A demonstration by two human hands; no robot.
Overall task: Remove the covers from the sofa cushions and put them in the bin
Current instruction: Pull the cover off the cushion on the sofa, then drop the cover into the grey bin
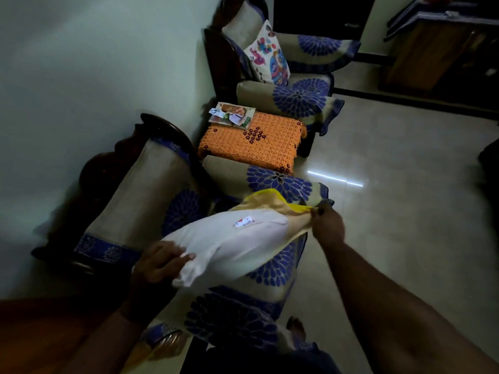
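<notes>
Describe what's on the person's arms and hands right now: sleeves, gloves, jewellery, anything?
Both forearms are bare in the head view, with no sleeves or gloves showing. The right hand has dark-painted nails. The left hand shows no ring; its wrist is too dark to tell whether a bangle or band is worn.

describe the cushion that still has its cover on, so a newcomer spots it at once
Find the far armchair against the wall, beyond the orange table. The cushion stands propped on its seat. It alone is white with bright cartoon prints; everything around it is beige with blue flowers.
</notes>
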